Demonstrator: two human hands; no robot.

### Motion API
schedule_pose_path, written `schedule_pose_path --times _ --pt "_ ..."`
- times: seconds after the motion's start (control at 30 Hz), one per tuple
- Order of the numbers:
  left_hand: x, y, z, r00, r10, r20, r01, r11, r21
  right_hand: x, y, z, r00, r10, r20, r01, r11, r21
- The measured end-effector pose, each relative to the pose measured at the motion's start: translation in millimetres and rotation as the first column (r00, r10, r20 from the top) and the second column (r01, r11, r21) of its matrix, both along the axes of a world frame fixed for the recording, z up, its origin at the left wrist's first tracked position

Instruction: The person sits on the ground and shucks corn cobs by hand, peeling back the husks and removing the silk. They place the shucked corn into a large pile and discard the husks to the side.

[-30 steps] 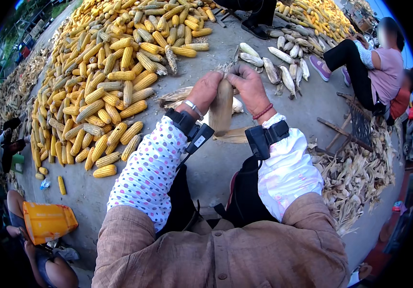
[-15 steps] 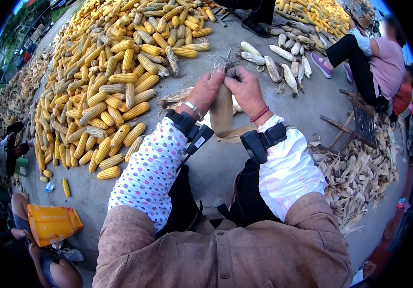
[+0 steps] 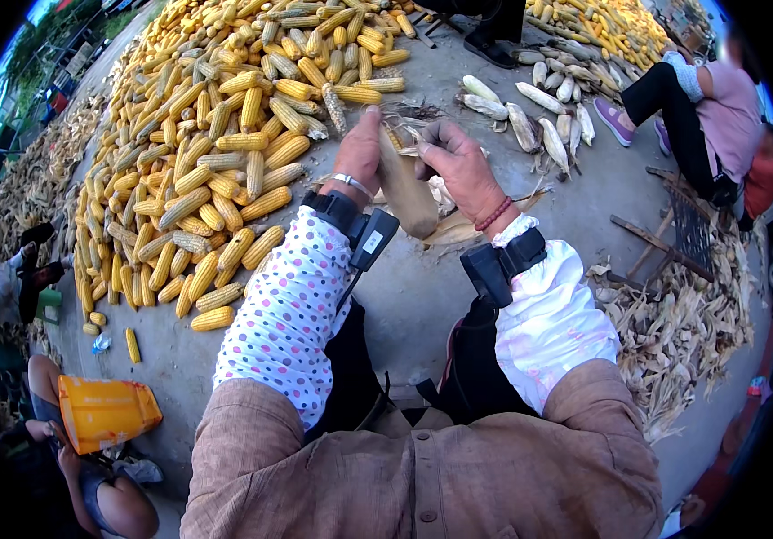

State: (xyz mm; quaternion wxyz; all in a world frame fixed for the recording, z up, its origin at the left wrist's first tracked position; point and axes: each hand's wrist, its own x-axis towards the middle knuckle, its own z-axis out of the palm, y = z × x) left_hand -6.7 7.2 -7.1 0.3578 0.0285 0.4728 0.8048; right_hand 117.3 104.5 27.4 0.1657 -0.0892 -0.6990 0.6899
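My left hand [image 3: 359, 151] is closed round an ear of corn [image 3: 407, 199], still in a dry brown husk and hanging tilted in front of me. A strip of yellow kernels shows near its top, between my hands. Just to the right, my right hand [image 3: 464, 171] pinches the pale, frayed husk [image 3: 410, 131] and pulls it away from the ear's upper end. My left fingers are mostly hidden behind the ear. Loose husks [image 3: 458, 232] lie on the concrete below my right hand.
A large heap of husked yellow cobs [image 3: 225, 162] spreads at the left. Unhusked ears [image 3: 553, 144] lie at the far right, near a seated person [image 3: 728, 108]. A wooden frame seat [image 3: 674, 242] and a husk pile [image 3: 683, 332] are at right; a yellow bucket [image 3: 108, 413] is at lower left.
My hands, close together at the ear's top before, have moved apart. The right one has drawn husk to the right, the ear has tilted, and some kernels now show.
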Motion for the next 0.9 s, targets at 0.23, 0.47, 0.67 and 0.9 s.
schedule_pose_path --times 0.23,0.47,0.67,0.9 --pt "-20.4 -1.2 -8.5 0.977 0.152 0.153 -0.145 0.988 -0.055 -1.2 -0.9 -1.3 0.997 0.069 0.016 -0.062 0.955 -0.289" --pt "-49.9 -31.0 -10.6 0.938 0.325 0.118 -0.316 0.945 -0.089 9.8 4.4 0.3 0.988 0.115 0.103 -0.088 0.966 -0.242" --pt "-80.8 -67.1 -33.9 0.864 0.456 -0.215 -0.502 0.813 -0.295 24.5 27.1 -1.4 0.979 0.076 0.188 -0.048 0.987 -0.151" --pt "-72.3 -78.8 -4.8 0.862 0.493 0.114 -0.474 0.866 -0.162 27.6 60.5 -12.8 0.976 -0.105 0.189 0.111 0.994 -0.021"
